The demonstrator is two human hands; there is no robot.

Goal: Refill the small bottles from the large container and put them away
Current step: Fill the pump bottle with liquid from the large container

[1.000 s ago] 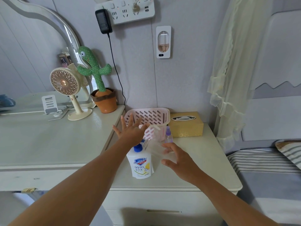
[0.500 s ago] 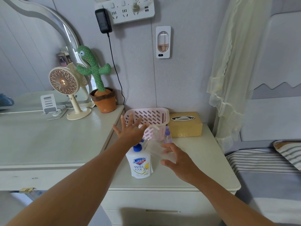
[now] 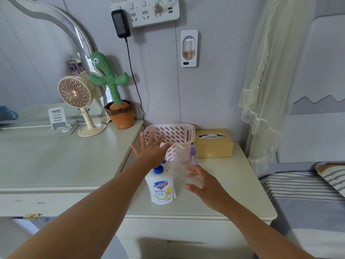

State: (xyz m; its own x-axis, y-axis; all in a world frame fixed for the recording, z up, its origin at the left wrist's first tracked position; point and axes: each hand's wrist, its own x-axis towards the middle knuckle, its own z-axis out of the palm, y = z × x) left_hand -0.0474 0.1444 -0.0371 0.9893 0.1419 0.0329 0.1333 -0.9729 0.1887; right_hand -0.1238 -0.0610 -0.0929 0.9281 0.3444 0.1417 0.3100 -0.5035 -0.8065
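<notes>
We see the left hand held over the front wall of the pink basket, its fingers straight and fanned wide, holding nothing. Just below its wrist stands the large container, a white pouch with a blue cap, upright near the front of the nightstand. The right hand sits right of the pouch, fingers loosely spread and only slightly bent, the thumb apart from them. It grips nothing that we can make out. Its fingertips lie at a clear bottle, but the plastic is so see-through and blurred that we cannot tell whether they touch it, nor how many clear bottles stand there. A small purple spray bottle stands upright just behind the right fingertips, in front of the basket and close to a gold tissue box. The basket sits against the wall at the back of the nightstand, touching or nearly touching the tissue box. On the dresser to the left we find a cactus toy, a fan and a phone stand. A power strip with a black charger hangs on the wall above.
</notes>
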